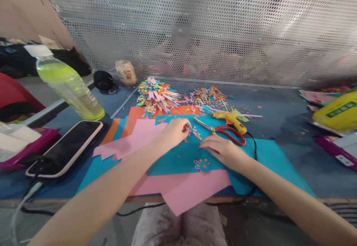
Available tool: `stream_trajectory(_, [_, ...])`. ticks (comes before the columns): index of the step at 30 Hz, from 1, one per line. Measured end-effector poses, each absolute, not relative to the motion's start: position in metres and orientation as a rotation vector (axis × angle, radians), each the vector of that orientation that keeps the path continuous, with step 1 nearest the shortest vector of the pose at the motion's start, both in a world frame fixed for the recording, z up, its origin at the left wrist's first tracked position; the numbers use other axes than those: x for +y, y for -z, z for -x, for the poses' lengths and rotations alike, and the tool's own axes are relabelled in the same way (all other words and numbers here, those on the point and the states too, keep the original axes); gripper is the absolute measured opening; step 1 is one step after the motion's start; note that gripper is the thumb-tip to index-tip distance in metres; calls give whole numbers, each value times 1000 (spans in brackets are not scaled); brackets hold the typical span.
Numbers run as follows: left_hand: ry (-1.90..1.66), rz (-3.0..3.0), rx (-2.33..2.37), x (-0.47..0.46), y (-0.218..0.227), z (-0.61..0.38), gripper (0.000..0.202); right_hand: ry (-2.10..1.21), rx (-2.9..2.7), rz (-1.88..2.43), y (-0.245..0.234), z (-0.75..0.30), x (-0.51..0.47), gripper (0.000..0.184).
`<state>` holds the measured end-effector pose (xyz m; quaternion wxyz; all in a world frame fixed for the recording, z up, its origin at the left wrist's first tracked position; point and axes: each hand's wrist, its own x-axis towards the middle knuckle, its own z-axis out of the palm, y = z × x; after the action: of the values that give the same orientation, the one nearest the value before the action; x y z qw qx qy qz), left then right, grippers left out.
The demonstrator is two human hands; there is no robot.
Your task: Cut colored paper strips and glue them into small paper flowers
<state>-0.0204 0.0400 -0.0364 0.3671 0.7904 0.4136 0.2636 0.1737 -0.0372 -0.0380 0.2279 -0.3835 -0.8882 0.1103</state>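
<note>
My left hand is closed, its fingertips pinched together above the blue paper. What sits in the pinch is too small to make out. Small cut paper strips in pink and orange lie just beyond the fingertips. My right hand rests low over the blue paper with fingers stretched out, holding nothing visible. Close beyond it are red-handled scissors, blades parted, and a yellow glue gun. Nearer me lies a small blue-and-orange paper flower with pink loops beside it.
Pink paper sheets overhang the table's front edge. Behind my hands stand a fringed paper flower pile and tangled paper scraps. A bottle and phone are left; a yellow packet is right. Perforated metal closes the back.
</note>
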Motion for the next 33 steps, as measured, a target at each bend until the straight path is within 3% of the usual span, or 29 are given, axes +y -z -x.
stream_trajectory(22, [-528, -1803, 1063, 54, 46, 26, 13, -480, -2111, 1249, 36, -173, -36, 13])
stream_trajectory(33, [-445, -1773, 1229, 33, 19, 23, 16, -366, -2156, 1202, 48, -166, -36, 16])
